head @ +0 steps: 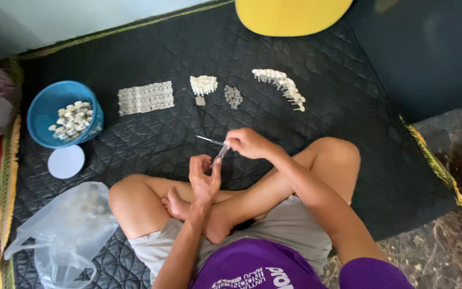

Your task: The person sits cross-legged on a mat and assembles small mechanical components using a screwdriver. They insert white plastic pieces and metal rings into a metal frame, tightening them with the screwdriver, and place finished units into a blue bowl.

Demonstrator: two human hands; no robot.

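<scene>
Black quilted matting (348, 91) was spread beneath a person seated cross-legged, and both hands were held just above the crossed legs. A small pale piece (221, 153) was pinched between the thumb and fingers of the left hand (204, 176), which was raised upright. The right hand (248, 143) was closed around a thin metal tool (209, 139), whose tip was pointed to the left, and it was held touching the top of the small piece. What the piece was could not be told. Farther out on the mat, a flat beaded panel (146, 98) was laid out, with a small white cluster (203, 84), a grey cluster (233, 96) and a curved white row (283, 85) to its right. A blue bowl (49, 107) of pale beads was set at the left, just above a round white lid (66, 161) and a clear plastic bag (65, 230).
</scene>
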